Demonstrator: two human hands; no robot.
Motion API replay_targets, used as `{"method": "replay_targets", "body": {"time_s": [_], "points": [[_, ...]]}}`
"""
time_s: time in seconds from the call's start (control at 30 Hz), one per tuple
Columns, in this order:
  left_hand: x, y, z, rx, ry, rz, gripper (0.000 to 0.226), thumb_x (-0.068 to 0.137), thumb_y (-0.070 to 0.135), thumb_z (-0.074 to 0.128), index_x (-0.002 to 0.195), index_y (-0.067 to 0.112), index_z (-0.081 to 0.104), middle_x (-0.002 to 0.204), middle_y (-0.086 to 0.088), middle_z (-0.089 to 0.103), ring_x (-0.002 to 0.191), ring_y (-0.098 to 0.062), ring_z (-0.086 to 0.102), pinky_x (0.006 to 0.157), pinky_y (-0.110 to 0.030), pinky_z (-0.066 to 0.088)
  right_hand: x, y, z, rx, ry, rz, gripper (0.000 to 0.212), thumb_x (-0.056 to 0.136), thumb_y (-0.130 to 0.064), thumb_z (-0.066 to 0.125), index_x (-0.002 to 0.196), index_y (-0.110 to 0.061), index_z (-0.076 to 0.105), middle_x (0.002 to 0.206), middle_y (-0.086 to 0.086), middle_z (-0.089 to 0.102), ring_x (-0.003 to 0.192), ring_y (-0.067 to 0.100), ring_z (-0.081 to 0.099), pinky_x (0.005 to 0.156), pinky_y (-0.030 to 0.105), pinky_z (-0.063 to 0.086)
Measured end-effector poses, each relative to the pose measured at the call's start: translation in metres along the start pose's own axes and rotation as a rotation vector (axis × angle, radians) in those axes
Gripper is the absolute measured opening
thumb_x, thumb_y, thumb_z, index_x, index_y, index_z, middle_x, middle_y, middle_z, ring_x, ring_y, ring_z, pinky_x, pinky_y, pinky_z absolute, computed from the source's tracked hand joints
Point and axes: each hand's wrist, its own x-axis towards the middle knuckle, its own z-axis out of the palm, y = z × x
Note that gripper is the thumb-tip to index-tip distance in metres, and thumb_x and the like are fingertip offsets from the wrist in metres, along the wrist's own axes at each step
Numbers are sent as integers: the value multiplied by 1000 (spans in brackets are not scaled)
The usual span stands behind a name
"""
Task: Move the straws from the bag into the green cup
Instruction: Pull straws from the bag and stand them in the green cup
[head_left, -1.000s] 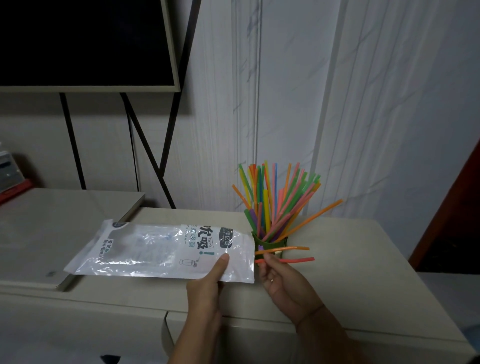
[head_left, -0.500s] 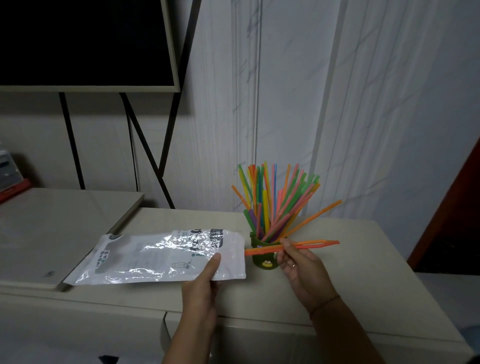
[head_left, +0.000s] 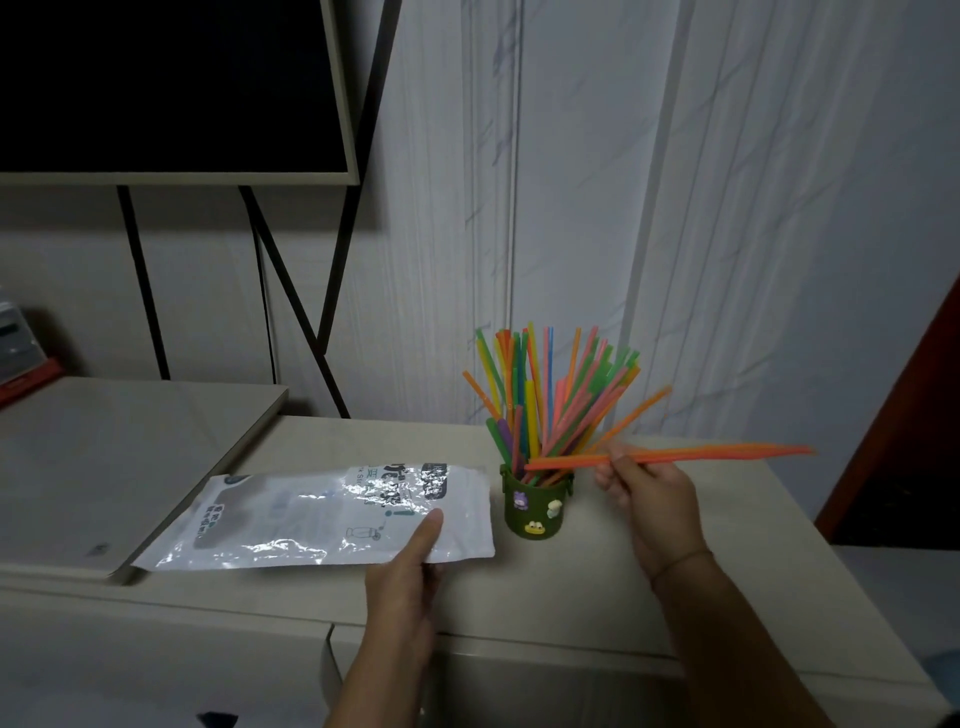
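A clear plastic straw bag (head_left: 322, 514) with printed lettering lies flat on the beige cabinet top, and my left hand (head_left: 408, 577) pinches its near right corner. Just right of the bag stands the green cup (head_left: 535, 506), decorated with small cartoon figures and packed with several upright coloured straws (head_left: 550, 395). My right hand (head_left: 647, 493) is to the right of the cup, gripping a pair of orange and pink straws (head_left: 685, 454) held nearly level, their left ends over the cup's rim.
The cabinet top (head_left: 649, 597) ends close to me and at the right. A raised beige board (head_left: 104, 467) sits at the left. A dark screen (head_left: 166, 83) on a black stand (head_left: 306, 301) hangs behind, against the white panelled wall.
My right hand has pulled the two straws out of the bag's mouth and carried them rightward and upward past the cup. The bag has dropped flat onto the cabinet under my left hand.
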Motion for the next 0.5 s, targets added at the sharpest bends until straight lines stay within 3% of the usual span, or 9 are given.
{"method": "replay_targets", "body": {"time_s": [0.1, 0.27, 0.43, 0.5], "points": [[-3, -2, 3, -11, 8, -9, 23, 76, 2, 72, 94, 15, 65, 91, 0, 73, 87, -18, 67, 73, -31, 50, 12, -7, 4, -126, -8, -110, 13, 90, -1, 55, 101, 5, 59, 70, 13, 60, 48, 3, 63, 52, 13, 53], [-4, -2, 2, 21, 19, -26, 20, 76, 4, 74, 93, 13, 66, 75, 4, 75, 80, -18, 67, 62, -27, 50, 28, 4, 12, -489, -78, -138, 10, 89, -6, 58, 92, 1, 64, 67, 10, 64, 51, 9, 63, 53, 15, 54], [-4, 0, 2, 34, 20, -42, 19, 77, 4, 73, 92, 14, 66, 75, 5, 75, 78, -16, 67, 56, -23, 52, 30, 27, 17, -835, -114, -122, 14, 85, -12, 59, 77, -5, 67, 72, 12, 64, 69, 22, 58, 64, 25, 43], [-4, 0, 3, 38, 19, -39, 21, 77, 3, 73, 94, 14, 66, 82, 2, 74, 80, -17, 67, 54, -21, 53, 28, 33, 19, -864, -120, -120, 14, 86, -11, 58, 77, -4, 66, 72, 12, 61, 71, 21, 55, 57, 23, 40]]}}
